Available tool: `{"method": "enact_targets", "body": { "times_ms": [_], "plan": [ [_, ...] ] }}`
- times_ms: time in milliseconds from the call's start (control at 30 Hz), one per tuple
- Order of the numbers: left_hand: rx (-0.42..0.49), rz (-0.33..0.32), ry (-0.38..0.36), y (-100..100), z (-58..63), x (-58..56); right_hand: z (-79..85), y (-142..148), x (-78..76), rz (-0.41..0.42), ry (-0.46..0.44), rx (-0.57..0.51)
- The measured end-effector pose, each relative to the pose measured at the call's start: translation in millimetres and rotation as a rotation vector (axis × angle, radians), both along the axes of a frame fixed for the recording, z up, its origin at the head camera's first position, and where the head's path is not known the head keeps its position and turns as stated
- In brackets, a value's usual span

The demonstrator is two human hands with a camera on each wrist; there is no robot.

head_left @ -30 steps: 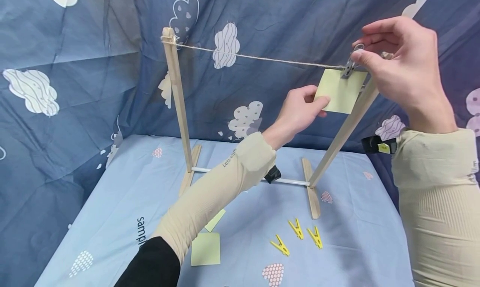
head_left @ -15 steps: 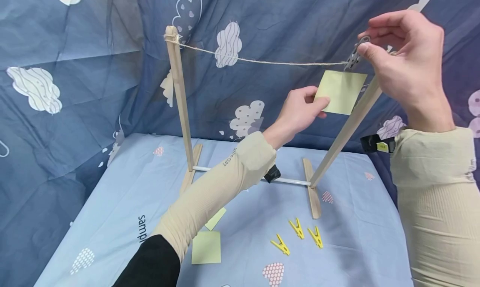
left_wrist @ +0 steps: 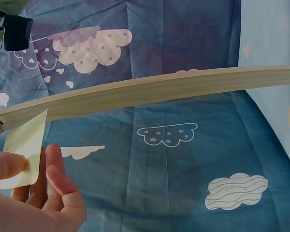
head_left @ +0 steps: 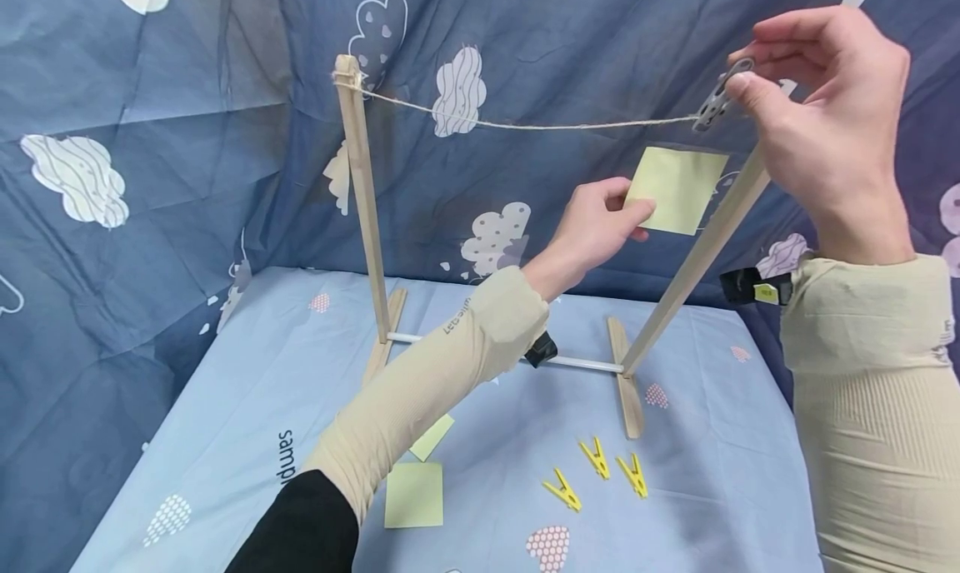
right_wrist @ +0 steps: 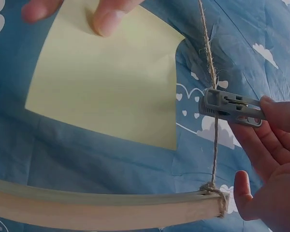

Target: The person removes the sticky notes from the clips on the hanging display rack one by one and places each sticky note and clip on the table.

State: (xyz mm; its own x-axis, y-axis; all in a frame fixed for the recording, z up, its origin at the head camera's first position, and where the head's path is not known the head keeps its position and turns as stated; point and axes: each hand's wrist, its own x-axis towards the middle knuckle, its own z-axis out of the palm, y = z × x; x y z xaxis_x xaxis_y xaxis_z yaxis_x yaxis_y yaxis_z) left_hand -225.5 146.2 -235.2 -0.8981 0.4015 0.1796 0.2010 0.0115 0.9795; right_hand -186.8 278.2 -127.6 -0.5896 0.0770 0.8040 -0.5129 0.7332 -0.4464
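Note:
My left hand [head_left: 600, 223] pinches a pale yellow sticky note [head_left: 678, 190] by its left edge, a little below the string. In the left wrist view the thumb presses on the face of the sticky note [left_wrist: 31, 145]. My right hand [head_left: 832, 115] pinches a grey clothespin [head_left: 716, 102] by its handle end. Up close in the right wrist view, the clothespin [right_wrist: 232, 107] lies across the twine string [right_wrist: 209, 53], its tip end at the string. There the sticky note [right_wrist: 106, 87] is apart from the clothespin.
Two wooden posts [head_left: 360, 198] carry the string, joined low down by a white rod [head_left: 585, 363]. Several yellow clothespins [head_left: 562, 490] lie on the light blue cloth [head_left: 712, 490]. Sticky notes [head_left: 414, 495] lie beneath my left forearm. Behind hangs a dark blue cloud-print cloth [head_left: 585, 40].
The clothespin has come off the sticky note and moved up and right with my right hand, drawing the string up. The sticky note has dropped slightly in my left hand.

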Motion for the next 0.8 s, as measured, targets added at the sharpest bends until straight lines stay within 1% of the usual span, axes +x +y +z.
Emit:
{"method": "enact_targets", "body": {
  "times_ms": [267,533,800],
  "plan": [
    [0.001,-0.004,0.011,-2.0,-1.7,-0.1,1.8,2.2,1.8,0.014,0.019,-0.033],
    [0.004,-0.011,0.023,-3.2,-3.7,-0.9,1.9,6.7,4.8,-0.039,0.018,-0.027],
    [-0.006,-0.011,0.029,-7.6,-3.4,0.4,2.9,5.5,8.1,-0.025,0.028,-0.057]
  ]
}}
